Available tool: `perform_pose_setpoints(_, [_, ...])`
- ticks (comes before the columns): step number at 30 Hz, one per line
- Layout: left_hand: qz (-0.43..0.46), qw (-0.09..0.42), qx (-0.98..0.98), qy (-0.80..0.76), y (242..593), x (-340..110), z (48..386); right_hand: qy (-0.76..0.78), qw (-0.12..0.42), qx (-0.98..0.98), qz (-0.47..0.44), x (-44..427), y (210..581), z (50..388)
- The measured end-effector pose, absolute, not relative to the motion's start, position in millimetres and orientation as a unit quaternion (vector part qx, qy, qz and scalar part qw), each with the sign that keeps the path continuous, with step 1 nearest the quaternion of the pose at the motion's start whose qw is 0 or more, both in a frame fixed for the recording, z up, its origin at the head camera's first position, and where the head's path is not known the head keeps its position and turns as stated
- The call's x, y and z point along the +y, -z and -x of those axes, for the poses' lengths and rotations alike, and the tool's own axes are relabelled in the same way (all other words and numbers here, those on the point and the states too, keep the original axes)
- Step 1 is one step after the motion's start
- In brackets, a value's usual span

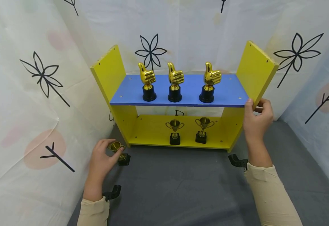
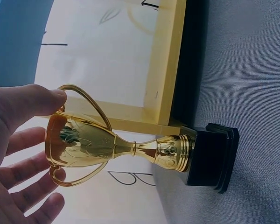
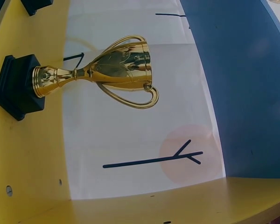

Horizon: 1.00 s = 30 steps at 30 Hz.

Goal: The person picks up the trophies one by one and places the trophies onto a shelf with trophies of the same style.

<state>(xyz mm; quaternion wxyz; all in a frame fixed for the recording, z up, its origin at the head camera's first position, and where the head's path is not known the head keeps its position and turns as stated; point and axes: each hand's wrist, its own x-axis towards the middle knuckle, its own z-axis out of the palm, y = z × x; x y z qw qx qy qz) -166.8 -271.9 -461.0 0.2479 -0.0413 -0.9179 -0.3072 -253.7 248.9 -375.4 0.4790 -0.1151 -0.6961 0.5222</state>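
A small gold trophy cup (image 2: 86,140) with a black base is in my left hand (image 1: 101,159), left of the shelf's lower front corner. In the left wrist view, the thumb (image 2: 44,99) touches one handle and the fingers spread around the cup's rim. Whether its base touches the grey surface, I cannot tell. My right hand (image 1: 257,118) grips the front edge of the shelf unit's yellow right side panel (image 1: 257,70), thumb in front and fingers around the outside. Two similar trophy cups (image 1: 174,128) (image 3: 123,67) stand on the yellow bottom board (image 1: 150,131).
Three gold thumbs-up trophies (image 1: 175,80) on black bases stand along the blue upper board (image 1: 192,80). The yellow left side panel (image 1: 110,73) rises beside them. Behind hangs a white cloth (image 1: 187,34) with line drawings. A grey cloth (image 1: 178,182) covers the surface in front.
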Motion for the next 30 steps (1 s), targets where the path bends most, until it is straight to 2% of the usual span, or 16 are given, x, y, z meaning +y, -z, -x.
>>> perform_pose_setpoints(30, [0.009, 0.214, -0.924, 0.318, 470.3, -272.4, 166.5, -0.525, 0.48, -0.696, 0.092, 249.0, 374.8, 250.2])
